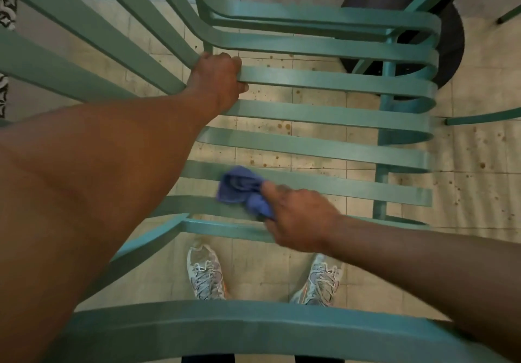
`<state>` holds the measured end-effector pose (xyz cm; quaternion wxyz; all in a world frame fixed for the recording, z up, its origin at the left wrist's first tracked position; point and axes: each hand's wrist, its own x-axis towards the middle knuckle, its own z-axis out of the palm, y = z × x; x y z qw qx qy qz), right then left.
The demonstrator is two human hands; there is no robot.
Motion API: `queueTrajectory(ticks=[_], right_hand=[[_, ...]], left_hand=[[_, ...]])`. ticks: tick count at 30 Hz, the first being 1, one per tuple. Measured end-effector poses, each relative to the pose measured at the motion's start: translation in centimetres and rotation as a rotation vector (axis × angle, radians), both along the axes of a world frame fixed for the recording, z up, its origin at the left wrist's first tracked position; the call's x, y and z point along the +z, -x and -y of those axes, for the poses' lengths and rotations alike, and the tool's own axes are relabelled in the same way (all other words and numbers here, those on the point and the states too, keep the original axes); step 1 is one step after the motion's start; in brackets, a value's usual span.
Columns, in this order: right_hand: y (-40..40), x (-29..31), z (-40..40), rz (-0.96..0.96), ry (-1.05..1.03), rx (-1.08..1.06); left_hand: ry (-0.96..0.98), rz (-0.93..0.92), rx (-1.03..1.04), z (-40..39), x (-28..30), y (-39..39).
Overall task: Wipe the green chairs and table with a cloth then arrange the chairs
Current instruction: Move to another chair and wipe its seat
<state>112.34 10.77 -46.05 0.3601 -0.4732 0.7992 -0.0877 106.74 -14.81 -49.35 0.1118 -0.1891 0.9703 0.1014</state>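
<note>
While my left hand (218, 79) is curled tight around one slat of the green chair (324, 114), my right hand (296, 216) has the blue cloth (239, 187) bunched in its fingers, pressed onto a slat nearer my body. Looking straight down through the slats, I can see my sneakers (205, 272) on the spotty tiled floor (465, 193).

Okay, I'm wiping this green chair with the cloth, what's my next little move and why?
Probably sweep the blue cloth rightward along the slat beneath it: the right hand holds it at that slat's left part, while the left hand steadies the green chair.
</note>
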Motion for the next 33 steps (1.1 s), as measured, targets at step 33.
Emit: queueTrajectory(ticks=[33], right_hand=[[10.7,-3.1,15.3,-0.358,0.287,-0.704]], left_hand=[[0.080,0.060,-0.049,-0.3,-0.1,0.2]])
